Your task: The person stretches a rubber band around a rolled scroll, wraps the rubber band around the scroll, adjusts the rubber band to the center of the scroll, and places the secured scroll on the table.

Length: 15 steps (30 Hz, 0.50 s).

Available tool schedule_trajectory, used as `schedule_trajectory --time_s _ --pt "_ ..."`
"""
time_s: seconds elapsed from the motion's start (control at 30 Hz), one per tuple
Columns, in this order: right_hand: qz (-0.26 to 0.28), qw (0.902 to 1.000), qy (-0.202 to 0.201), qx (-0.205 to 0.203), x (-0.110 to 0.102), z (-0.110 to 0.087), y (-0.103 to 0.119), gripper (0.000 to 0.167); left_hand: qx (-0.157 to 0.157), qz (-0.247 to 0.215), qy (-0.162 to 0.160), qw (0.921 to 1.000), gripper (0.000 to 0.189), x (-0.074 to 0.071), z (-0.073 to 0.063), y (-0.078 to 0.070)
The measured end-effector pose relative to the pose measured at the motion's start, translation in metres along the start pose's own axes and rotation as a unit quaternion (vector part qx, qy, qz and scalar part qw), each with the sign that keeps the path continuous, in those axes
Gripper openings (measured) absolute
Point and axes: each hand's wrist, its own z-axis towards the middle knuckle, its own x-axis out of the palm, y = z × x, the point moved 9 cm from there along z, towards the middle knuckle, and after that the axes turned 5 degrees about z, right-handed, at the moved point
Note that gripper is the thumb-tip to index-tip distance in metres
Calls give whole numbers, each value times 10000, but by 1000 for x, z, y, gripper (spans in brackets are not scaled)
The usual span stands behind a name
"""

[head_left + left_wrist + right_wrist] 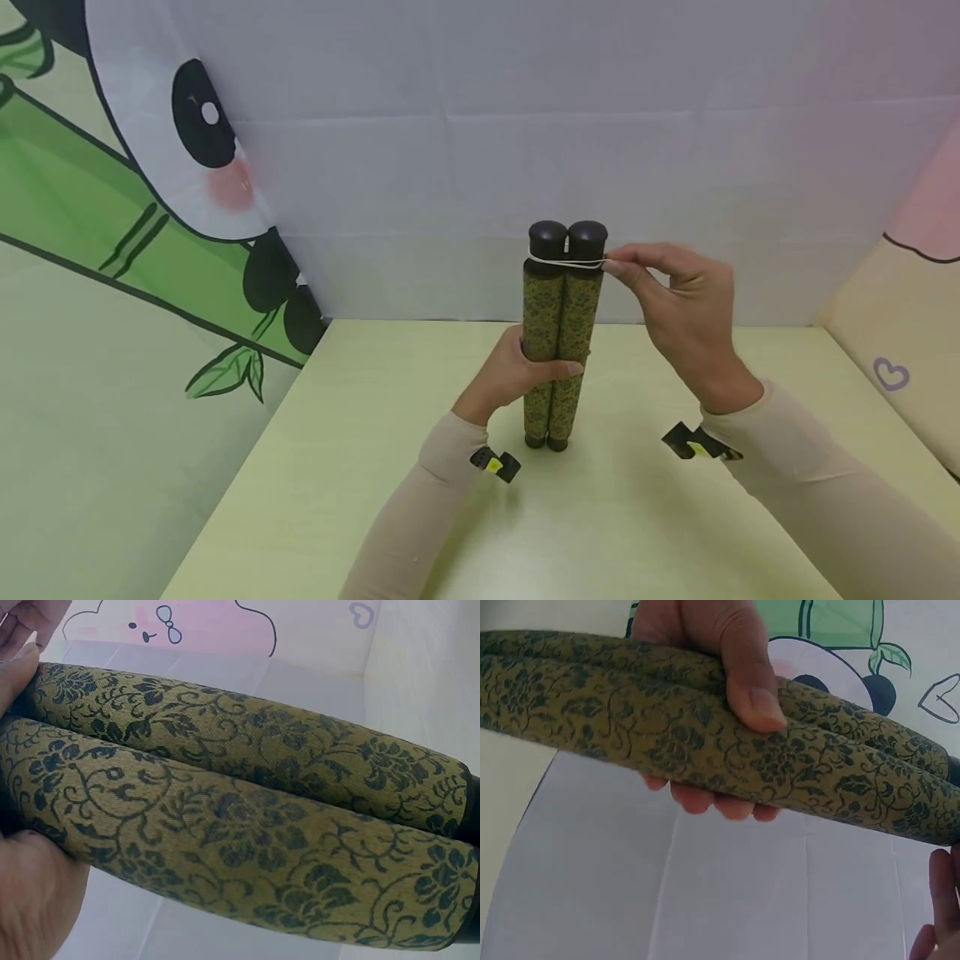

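Observation:
Two tall tubes [555, 350] covered in olive fabric with a dark floral pattern stand side by side on the table, each with a black cap [567, 239]. My left hand [517, 367] grips both tubes around their middle, thumb across the front. A thin white rubber band [564, 262] circles the tubes just under the caps. My right hand [622, 268] pinches that band at the right side of the tubes. The left wrist view shows the patterned tubes [240, 810] close up. In the right wrist view the left hand [720, 690] wraps the tubes [630, 720].
The pale green table [375, 467] runs to a white backdrop [480, 150] behind the tubes. A panda and bamboo panel [135, 208] stands at the left, a cream and pink panel [900, 333] at the right.

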Motion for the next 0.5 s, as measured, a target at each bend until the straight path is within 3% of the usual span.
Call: schedule_trajectory --time_s 0.1,0.2,0.33,0.5 --pt "342 9964 -84 772 3 -5 -9 6 -52 18 34 10000 41 0 -4 3" --pt "1089 9815 -153 1567 8 -11 -18 10 -88 -5 59 9999 42 -2 -7 4" --pt "2306 9433 -252 2376 19 -18 -27 10 -109 -115 116 9998 43 -3 -11 3" --pt "3441 8923 -300 2907 32 -26 -32 11 -90 -193 137 9997 44 -3 -15 1"
